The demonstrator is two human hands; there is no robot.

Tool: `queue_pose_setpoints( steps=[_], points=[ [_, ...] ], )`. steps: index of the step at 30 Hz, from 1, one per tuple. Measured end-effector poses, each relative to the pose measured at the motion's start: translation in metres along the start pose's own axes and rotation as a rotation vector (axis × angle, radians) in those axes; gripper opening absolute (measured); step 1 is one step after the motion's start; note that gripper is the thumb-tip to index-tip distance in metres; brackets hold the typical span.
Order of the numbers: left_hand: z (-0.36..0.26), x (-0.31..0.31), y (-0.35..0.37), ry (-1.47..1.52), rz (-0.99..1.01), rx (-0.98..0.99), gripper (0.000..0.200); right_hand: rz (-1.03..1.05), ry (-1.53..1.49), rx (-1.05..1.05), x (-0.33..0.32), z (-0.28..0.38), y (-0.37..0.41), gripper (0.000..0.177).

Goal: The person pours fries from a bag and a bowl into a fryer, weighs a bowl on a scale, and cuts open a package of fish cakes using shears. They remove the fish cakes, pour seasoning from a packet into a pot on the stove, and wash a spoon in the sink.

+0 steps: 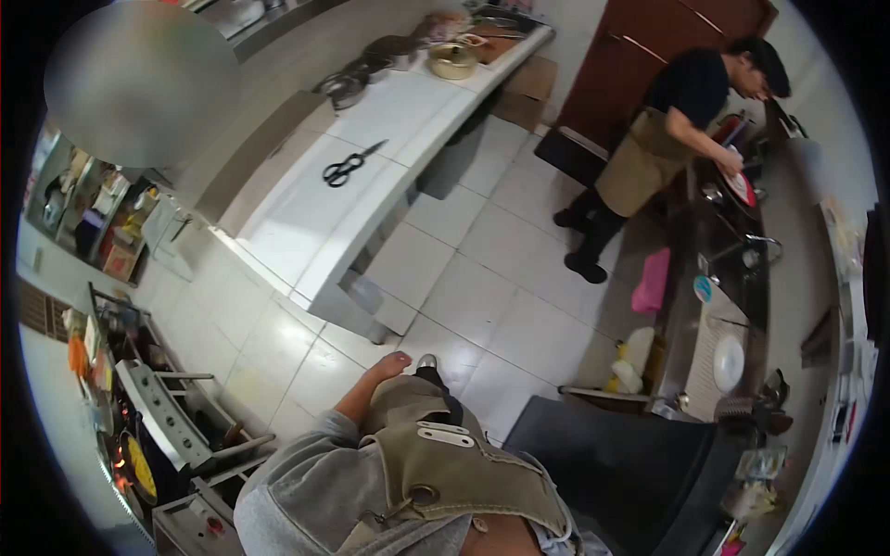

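My left hand (394, 363) hangs low in front of my body, past the grey sleeve, with its fingers curled in and no object showing in them. It is near my apron (445, 468) and a shoe (427, 361), below the near end of a white tiled counter (306, 222). Black-handled scissors (345, 170) lie on that counter, away from the hand. My right hand is not in view. A brown patch at the bottom edge cannot be made out.
At the upper right a co-worker (663, 139) in an apron handles a plate (739, 181) by the sink counter. A stove with a pan of yellow food (141, 466) and a flame stands lower left. A dark surface (603, 454) is at my right. A pot (452, 61) sits on the tiled counter.
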State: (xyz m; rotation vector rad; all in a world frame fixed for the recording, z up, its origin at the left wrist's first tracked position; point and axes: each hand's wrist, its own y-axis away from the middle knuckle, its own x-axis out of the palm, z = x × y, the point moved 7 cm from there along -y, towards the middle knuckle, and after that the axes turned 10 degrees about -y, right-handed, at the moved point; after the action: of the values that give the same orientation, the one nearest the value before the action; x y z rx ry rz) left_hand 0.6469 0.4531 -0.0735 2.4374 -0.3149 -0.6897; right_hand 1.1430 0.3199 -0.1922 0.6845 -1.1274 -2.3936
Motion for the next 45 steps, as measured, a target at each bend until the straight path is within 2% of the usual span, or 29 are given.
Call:
queue_pose_setpoints(
  steps=[2, 4, 6, 8, 10, 12, 14, 15, 16, 17, 19, 20, 22, 24, 26, 27, 28, 30, 32, 34, 35, 36, 38, 40, 42, 43, 45],
  points=[
    [-0.051, -0.049, 0.016, 0.118, -0.126, 0.120, 0.029, 0.101, 0.161, -0.134, -0.006, 0.025, -0.013, 0.033],
    [-0.128, -0.106, 0.049, 0.360, -0.096, 0.089, 0.033, 0.196, 0.406, -0.366, -0.014, 0.064, -0.021, 0.032],
    [-0.178, -0.165, 0.055, 0.560, -0.079, 0.150, 0.035, 0.287, 0.742, -0.691, -0.018, 0.105, -0.027, 0.032],
    [-0.211, -0.236, 0.046, 0.401, -0.248, 0.373, 0.039, 0.299, 0.813, -0.751, -0.021, 0.144, -0.038, 0.032],
    [-0.213, -0.308, 0.024, 0.240, -0.629, 0.407, 0.054, 0.210, 0.398, -0.444, -0.025, 0.196, -0.075, 0.032],
    [-0.209, -0.376, 0.005, -0.354, -1.101, 0.382, 0.070, 0.101, -0.020, -0.147, -0.027, 0.251, -0.116, 0.033],
    [-0.208, -0.421, -0.014, -0.478, -1.206, 0.364, 0.084, -0.008, -0.436, 0.166, -0.026, 0.291, -0.138, 0.035],
    [-0.201, -0.435, -0.032, -0.581, -1.190, 0.232, 0.086, -0.034, -0.398, 0.116, -0.022, 0.325, -0.152, 0.035],
    [-0.196, -0.448, -0.042, -0.685, -1.163, 0.091, 0.088, -0.050, -0.359, 0.071, -0.016, 0.358, -0.164, 0.036],
    [-0.193, -0.459, -0.047, -0.681, -1.162, 0.072, 0.088, -0.028, -0.318, -0.003, -0.011, 0.393, -0.172, 0.036],
    [-0.186, -0.467, -0.065, -0.633, -0.972, 0.188, 0.088, 0.027, -0.259, -0.073, 0.010, 0.445, -0.184, 0.036],
    [-0.190, -0.469, -0.065, -0.680, -1.002, 0.280, 0.082, 0.074, -0.204, -0.131, 0.018, 0.471, -0.186, 0.036],
    [-0.183, -0.472, -0.072, -0.719, -0.930, 0.165, 0.074, 0.149, -0.102, -0.200, 0.031, 0.516, -0.195, 0.036],
    [-0.193, -0.465, -0.053, -0.748, -0.960, 0.134, 0.068, 0.269, -0.014, -0.135, 0.044, 0.522, -0.219, 0.037],
    [-0.200, -0.453, -0.037, -0.820, -1.060, 0.216, 0.066, 0.332, 0.001, -0.104, 0.047, 0.525, -0.240, 0.034],
    [-0.198, -0.447, -0.039, -0.819, -1.006, 0.228, 0.063, 0.353, 0.041, -0.088, 0.046, 0.529, -0.251, 0.033],
    [-0.194, -0.447, -0.034, -0.802, -1.021, 0.181, 0.063, 0.358, 0.089, -0.078, 0.041, 0.529, -0.264, 0.033],
    [-0.194, -0.444, -0.030, -0.851, -0.920, 0.084, 0.060, 0.356, 0.176, -0.068, 0.028, 0.536, -0.283, 0.032],
    [-0.185, -0.448, -0.029, -0.756, -0.912, 0.068, 0.056, 0.338, 0.240, -0.070, 0.012, 0.549, -0.298, 0.032],
    [-0.173, -0.458, -0.022, -0.492, -1.076, 0.188, 0.055, 0.313, 0.281, -0.077, -0.004, 0.562, -0.309, 0.031],
    [-0.177, -0.467, -0.016, -0.327, -0.962, 0.172, 0.050, 0.300, 0.296, -0.084, -0.011, 0.569, -0.314, 0.031],
    [-0.182, -0.475, -0.010, -0.326, -0.957, 0.177, 0.050, 0.291, 0.306, -0.090, -0.017, 0.574, -0.318, 0.030],
    [-0.183, -0.495, -0.002, -0.097, -0.957, 0.171, 0.045, 0.274, 0.320, -0.105, -0.027, 0.585, -0.323, 0.030],
    [-0.198, -0.526, 0.018, -0.143, -1.122, 0.192, 0.043, 0.262, 0.331, -0.117, -0.035, 0.594, -0.326, 0.029],
    [-0.215, -0.558, 0.039, -0.283, -1.304, 0.118, 0.043, 0.258, 0.336, -0.132, -0.039, 0.599, -0.326, 0.029],
    [-0.219, -0.572, 0.038, -0.283, -1.299, 0.123, 0.043, 0.261, 0.338, -0.140, -0.041, 0.601, -0.329, 0.028],
    [-0.221, -0.601, 0.046, -0.490, -1.449, -0.083, 0.047, 0.266, 0.341, -0.148, -0.042, 0.600, -0.333, 0.028]
  ],
)
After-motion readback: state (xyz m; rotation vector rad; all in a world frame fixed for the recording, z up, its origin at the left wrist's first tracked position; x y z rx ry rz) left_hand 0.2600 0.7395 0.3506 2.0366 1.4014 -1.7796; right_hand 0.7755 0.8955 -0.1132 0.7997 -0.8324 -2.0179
